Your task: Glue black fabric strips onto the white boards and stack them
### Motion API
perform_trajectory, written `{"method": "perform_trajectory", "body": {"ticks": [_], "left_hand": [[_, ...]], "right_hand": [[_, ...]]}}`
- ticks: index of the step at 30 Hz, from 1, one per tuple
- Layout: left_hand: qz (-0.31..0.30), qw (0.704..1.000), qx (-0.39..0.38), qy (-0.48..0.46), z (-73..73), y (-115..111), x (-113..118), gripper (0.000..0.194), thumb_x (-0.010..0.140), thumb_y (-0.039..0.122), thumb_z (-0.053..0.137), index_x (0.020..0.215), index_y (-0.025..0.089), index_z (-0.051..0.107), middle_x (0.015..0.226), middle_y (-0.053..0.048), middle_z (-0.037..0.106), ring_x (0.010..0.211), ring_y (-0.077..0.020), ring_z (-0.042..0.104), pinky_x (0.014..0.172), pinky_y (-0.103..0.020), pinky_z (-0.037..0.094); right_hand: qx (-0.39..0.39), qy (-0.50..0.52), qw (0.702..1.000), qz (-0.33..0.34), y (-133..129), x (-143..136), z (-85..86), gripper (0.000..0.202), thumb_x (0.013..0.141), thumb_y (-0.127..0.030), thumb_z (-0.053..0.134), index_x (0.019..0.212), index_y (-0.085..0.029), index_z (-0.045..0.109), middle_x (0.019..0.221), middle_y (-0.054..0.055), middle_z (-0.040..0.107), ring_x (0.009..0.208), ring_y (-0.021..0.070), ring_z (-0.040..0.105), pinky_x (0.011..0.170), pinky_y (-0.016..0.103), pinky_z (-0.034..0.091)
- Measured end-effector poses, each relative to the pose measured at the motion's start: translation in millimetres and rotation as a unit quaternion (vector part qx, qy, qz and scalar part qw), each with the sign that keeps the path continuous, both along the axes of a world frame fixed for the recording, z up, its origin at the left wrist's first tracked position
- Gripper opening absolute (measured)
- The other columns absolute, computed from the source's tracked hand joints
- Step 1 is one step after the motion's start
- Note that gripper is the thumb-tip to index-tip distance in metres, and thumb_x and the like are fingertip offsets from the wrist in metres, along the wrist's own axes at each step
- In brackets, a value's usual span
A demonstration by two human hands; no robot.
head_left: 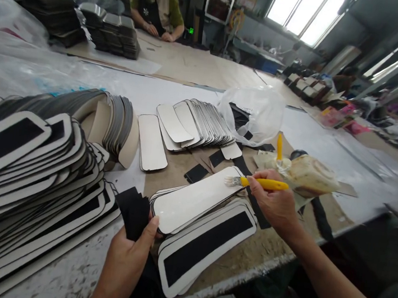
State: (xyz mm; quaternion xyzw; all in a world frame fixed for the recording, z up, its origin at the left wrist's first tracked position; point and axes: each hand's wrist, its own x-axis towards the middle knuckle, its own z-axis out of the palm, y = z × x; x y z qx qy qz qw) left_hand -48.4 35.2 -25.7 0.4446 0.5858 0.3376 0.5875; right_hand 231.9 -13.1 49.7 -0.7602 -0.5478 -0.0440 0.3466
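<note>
My right hand [274,202] is closed round the yellow handle of a paintbrush [269,184]. Its pale bristles touch the far end of a white rounded panel [193,203], which tops a small pile. At the near end of that panel, my left hand [131,251] grips a bundle of black fabric strips [132,210], its thumb by the panel's edge. Closer to me lies another small pile, its top panel [209,249] bearing a black strip along the middle. Loose black pieces [196,173] lie just beyond.
Tall stacks of panels [41,161] fill the left side. A fanned row of white panels [201,123] lies behind, beside a clear plastic bag [256,112]. Right of it is a glue-smeared container [310,175] with a second yellow-handled brush [279,148]. A person [158,9] works across the table.
</note>
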Motion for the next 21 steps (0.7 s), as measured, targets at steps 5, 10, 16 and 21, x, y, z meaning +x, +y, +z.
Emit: {"method": "perform_trajectory", "body": {"ticks": [5, 10, 16, 21], "left_hand": [[0.006, 1.000, -0.004, 0.010, -1.8, 1, 0, 0.050, 0.065, 0.053, 0.071, 0.095, 0.013, 0.068, 0.076, -0.005, 0.069, 0.074, -0.0243, 0.064, 0.069, -0.033, 0.051], [0.004, 1.000, -0.002, 0.014, 2.3, 0, 2, 0.049, 0.066, 0.054, 0.070, 0.093, 0.013, 0.067, 0.076, -0.006, 0.069, 0.074, -0.0244, 0.064, 0.065, -0.032, 0.051], [0.012, 0.999, -0.015, 0.029, 12.0, -2, 8, 0.051, 0.062, 0.057, 0.070, 0.087, 0.012, 0.066, 0.060, -0.003, 0.062, 0.057, -0.0211, 0.057, 0.051, -0.030, 0.045], [0.025, 0.999, -0.028, 0.019, 8.4, 0, 7, 0.054, 0.059, 0.058, 0.072, 0.088, 0.013, 0.065, 0.061, -0.001, 0.061, 0.054, -0.0188, 0.054, 0.051, -0.029, 0.042]], "right_hand": [[0.014, -0.073, 0.997, 0.037, 0, 4, 7.1, 0.015, 0.087, -0.032, 0.049, 0.075, -0.023, 0.052, 0.075, 0.003, 0.055, 0.073, 0.0191, 0.054, 0.072, 0.034, 0.045], [0.026, -0.096, 0.992, 0.081, -3, 9, 10.2, 0.009, 0.087, -0.026, 0.051, 0.079, -0.023, 0.053, 0.078, 0.004, 0.055, 0.077, 0.0198, 0.055, 0.077, 0.034, 0.045], [-0.017, -0.093, 0.980, 0.175, -11, -29, 0.4, 0.008, 0.089, -0.017, 0.047, 0.085, -0.021, 0.053, 0.082, 0.006, 0.055, 0.082, 0.0194, 0.056, 0.077, 0.032, 0.048], [0.042, 0.065, 0.960, 0.268, -19, -93, -0.7, 0.006, 0.088, -0.014, 0.051, 0.089, -0.020, 0.051, 0.081, 0.004, 0.056, 0.079, 0.0159, 0.055, 0.071, 0.028, 0.049]]}}
